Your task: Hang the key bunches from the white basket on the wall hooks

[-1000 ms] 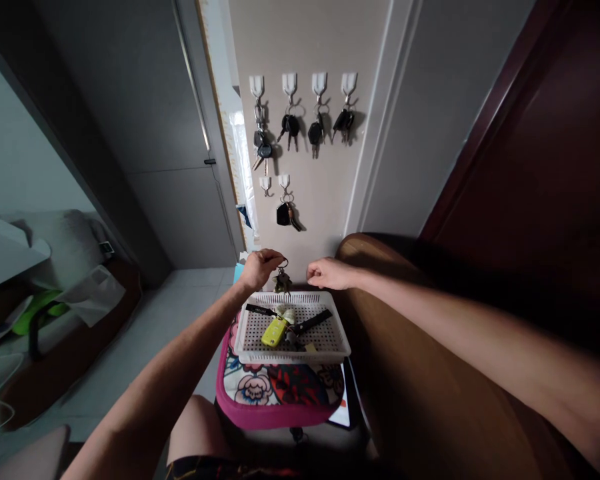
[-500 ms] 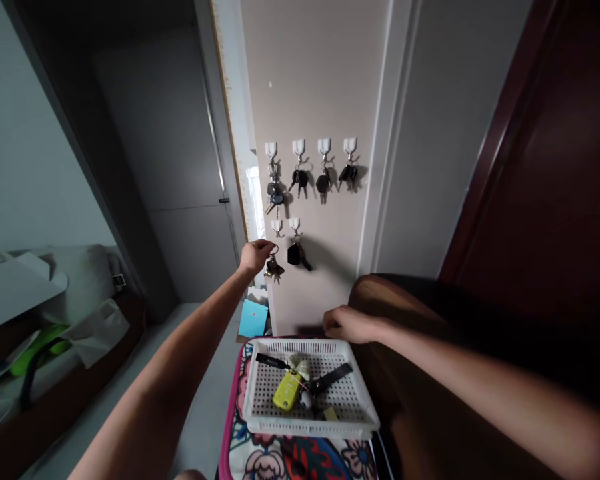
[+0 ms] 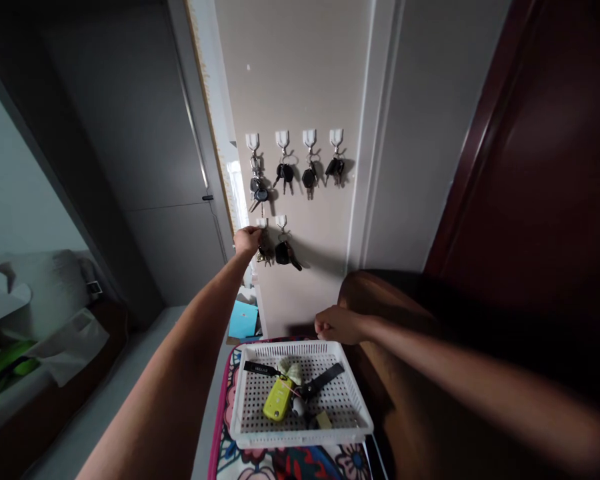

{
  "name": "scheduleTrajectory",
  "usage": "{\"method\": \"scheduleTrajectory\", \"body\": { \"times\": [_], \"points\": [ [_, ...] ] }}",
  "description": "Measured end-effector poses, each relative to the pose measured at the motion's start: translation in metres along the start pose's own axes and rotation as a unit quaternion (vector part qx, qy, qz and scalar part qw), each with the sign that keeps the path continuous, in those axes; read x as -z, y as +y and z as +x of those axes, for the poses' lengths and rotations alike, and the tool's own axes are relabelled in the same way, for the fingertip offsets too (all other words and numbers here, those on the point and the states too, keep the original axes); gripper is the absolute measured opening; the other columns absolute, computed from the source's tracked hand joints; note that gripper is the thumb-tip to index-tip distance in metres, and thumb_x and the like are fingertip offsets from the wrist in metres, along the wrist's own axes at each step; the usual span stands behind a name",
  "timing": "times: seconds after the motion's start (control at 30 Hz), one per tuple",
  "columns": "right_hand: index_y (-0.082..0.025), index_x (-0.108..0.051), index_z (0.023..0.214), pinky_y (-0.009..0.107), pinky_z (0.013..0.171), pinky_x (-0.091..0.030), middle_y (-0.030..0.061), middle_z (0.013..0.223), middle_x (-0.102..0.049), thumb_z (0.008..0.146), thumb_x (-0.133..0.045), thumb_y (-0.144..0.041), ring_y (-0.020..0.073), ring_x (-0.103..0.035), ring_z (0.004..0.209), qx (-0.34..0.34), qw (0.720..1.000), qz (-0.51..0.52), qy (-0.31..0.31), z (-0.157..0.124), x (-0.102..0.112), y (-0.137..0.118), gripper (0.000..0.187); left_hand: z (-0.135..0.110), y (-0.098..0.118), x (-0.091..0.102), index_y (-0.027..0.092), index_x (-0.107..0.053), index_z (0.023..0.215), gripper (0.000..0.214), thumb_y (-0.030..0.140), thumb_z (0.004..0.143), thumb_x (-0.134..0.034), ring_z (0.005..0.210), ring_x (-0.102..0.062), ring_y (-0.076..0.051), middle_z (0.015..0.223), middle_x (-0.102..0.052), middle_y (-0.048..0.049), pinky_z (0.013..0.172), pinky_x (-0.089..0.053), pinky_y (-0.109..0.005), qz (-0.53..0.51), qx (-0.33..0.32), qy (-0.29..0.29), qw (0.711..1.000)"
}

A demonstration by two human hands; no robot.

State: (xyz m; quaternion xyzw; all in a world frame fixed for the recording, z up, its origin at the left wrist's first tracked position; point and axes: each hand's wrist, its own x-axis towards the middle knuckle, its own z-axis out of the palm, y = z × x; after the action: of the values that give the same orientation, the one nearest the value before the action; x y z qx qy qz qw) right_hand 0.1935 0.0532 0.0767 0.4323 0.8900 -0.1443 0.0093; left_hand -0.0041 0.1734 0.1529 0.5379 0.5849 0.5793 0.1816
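My left hand (image 3: pixel 248 240) pinches the ring of a bunch of keys (image 3: pixel 264 255) right at the lower left white hook (image 3: pixel 262 223). The fingers cover the ring, so I cannot tell whether it is on the hook. Beside it, a bunch with a black fob (image 3: pixel 283 253) hangs from the second lower hook (image 3: pixel 281 221). My right hand (image 3: pixel 337 325) is curled closed just behind the white basket (image 3: pixel 300 437); nothing shows in its fingers. In the basket lie a yellow key fob (image 3: pixel 279 400), a black strap (image 3: pixel 325 381) and a black tag (image 3: pixel 260 368).
Above, an upper row of hooks carries several key bunches (image 3: pixel 309 177). The basket rests on a flower-patterned case (image 3: pixel 225 413) with a pink edge. A brown rounded piece of furniture (image 3: pixel 365 287) stands to the right. A blue box (image 3: pixel 243 320) sits low behind the wall's left edge.
My left hand has raised the bunch of keys to the lower left hook. My right hand stays behind the basket. The whole view has shifted slightly.
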Motion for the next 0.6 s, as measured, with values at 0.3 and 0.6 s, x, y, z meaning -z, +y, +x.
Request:
{"method": "scheduleTrajectory", "body": {
  "times": [0.3,0.6],
  "points": [
    [-0.016,-0.058,0.072,0.018,0.049,-0.034,0.0043,0.07,-0.06,0.061,-0.042,-0.023,0.0125,-0.052,0.063,-0.023,1.0,-0.012,-0.008,-0.001,-0.001,-0.001,0.021,-0.007,-0.009,0.006,0.011,-0.056,0.073,0.021,0.012,0.056,-0.044,0.057,-0.049,-0.01,0.064,-0.056,-0.0028,0.056,-0.039,-0.022,0.048,0.002,-0.026,0.999],
    [-0.017,-0.058,0.073,0.018,0.048,-0.035,0.0021,0.065,-0.06,0.058,-0.04,-0.018,0.0107,-0.051,0.057,-0.021,0.999,-0.04,0.024,-0.003,-0.009,0.004,0.023,-0.161,-0.063,0.026,0.018,-0.055,0.063,0.019,0.018,0.06,-0.036,0.057,-0.05,-0.012,0.059,-0.057,-0.0001,0.054,-0.039,-0.022,0.072,-0.046,-0.241,0.967]
  ]
}}
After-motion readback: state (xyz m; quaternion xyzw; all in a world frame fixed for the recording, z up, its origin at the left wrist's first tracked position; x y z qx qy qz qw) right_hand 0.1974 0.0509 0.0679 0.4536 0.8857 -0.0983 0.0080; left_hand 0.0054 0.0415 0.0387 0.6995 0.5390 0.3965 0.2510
